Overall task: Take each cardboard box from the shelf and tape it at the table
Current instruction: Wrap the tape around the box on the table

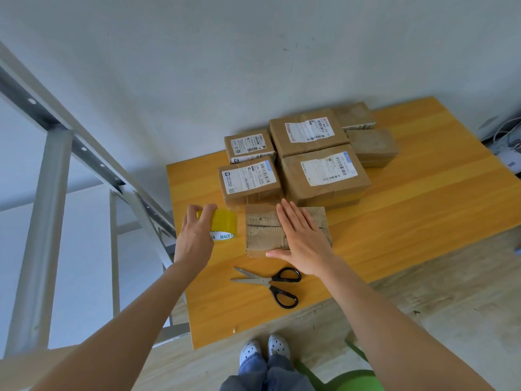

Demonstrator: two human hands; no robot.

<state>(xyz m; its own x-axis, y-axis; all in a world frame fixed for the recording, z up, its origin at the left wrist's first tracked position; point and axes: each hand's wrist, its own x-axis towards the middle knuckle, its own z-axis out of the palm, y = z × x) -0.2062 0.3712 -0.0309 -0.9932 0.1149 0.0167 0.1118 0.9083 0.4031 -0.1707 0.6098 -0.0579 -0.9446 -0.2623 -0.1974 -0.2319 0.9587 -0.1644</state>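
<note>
My right hand (301,244) lies flat, fingers straight, on the small worn box (262,230) on the table (423,207). My left hand's (197,235) grip curls round the tape roll (224,222). The box looks light, stiff and rough; I'd hold its sides.

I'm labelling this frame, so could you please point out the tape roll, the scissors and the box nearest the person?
tape roll (224,221): head view, on its yellow outer band.
scissors (267,282): head view, at the blade pivot.
nearest box (260,231): head view, on its top's bare left part.

Blue jeans (263,373), white perforated clogs (278,347)
</note>
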